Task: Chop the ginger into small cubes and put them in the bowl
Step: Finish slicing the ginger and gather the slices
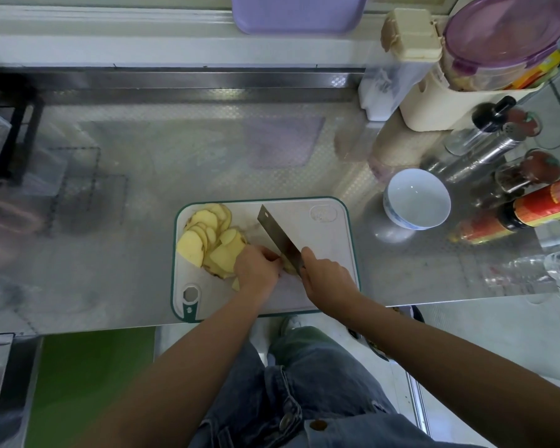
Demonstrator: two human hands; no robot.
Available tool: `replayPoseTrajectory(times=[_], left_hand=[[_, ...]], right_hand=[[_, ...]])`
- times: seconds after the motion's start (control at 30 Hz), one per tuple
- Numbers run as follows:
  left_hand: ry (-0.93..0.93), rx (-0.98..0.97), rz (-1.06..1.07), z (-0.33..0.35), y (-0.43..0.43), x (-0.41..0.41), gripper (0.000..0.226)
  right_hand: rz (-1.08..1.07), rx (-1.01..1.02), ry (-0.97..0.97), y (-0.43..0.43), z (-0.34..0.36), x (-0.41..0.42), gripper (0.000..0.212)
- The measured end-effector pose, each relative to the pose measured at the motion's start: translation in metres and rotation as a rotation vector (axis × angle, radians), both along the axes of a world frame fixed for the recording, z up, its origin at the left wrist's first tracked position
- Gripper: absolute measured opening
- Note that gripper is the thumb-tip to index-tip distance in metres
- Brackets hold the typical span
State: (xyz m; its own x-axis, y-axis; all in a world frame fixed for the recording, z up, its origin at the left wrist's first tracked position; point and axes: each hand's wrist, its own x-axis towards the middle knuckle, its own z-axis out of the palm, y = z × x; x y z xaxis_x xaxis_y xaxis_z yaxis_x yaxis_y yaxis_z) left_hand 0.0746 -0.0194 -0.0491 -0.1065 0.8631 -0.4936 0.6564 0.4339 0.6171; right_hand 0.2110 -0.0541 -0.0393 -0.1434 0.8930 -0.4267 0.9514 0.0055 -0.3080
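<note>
A white cutting board with a green rim lies at the counter's front edge. Several pale yellow ginger slices are piled on its left half. My left hand holds a small ginger piece down on the board with curled fingers. My right hand grips the handle of a cleaver, whose blade points away to the left and rests against that piece. The handle itself is hidden in my fist. An empty white bowl stands on the counter right of the board.
Sauce bottles, glass jars and a cream container crowd the right side of the steel counter. A purple tray leans at the back. A black rack stands at the far left.
</note>
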Motion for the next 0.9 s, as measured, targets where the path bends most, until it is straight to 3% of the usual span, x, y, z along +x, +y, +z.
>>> replayPoseTrajectory(times=[0.23,0.57,0.9], left_hand=[[-0.012,-0.037,0.013,-0.002,-0.003,-0.001,0.023],[-0.058,-0.054,0.069,0.002,-0.003,0.0,0.021],[0.004,0.001,-0.02,0.002,-0.001,-0.001,0.02]], right_hand=[[-0.018,0.07,0.108,0.003,0.011,0.01,0.016],[0.046,-0.015,0.031,-0.011,0.01,0.012,0.021],[0.032,-0.012,-0.02,-0.007,-0.003,-0.001,0.025]])
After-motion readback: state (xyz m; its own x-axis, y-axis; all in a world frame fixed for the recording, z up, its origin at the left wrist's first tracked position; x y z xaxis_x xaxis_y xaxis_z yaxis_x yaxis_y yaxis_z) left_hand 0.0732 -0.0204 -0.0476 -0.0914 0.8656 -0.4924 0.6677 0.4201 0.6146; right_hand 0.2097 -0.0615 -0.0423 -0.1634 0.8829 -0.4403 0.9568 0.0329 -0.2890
